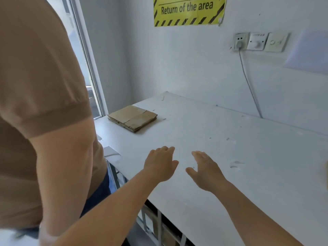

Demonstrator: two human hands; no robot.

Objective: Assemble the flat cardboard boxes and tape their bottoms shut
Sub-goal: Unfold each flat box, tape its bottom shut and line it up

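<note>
A small stack of flat brown cardboard boxes (132, 118) lies at the far left corner of the white table (230, 148). My left hand (160, 164) and my right hand (205, 170) hover side by side over the table's near-middle, palms down, fingers apart, holding nothing. Both hands are well short of the stack. No tape is in view.
Another person in a tan shirt (40, 112) stands close at the left, beside the table's left edge. A grey cable (249, 86) runs down the wall from a socket (240, 42) to the table's back edge. Shelving shows under the table.
</note>
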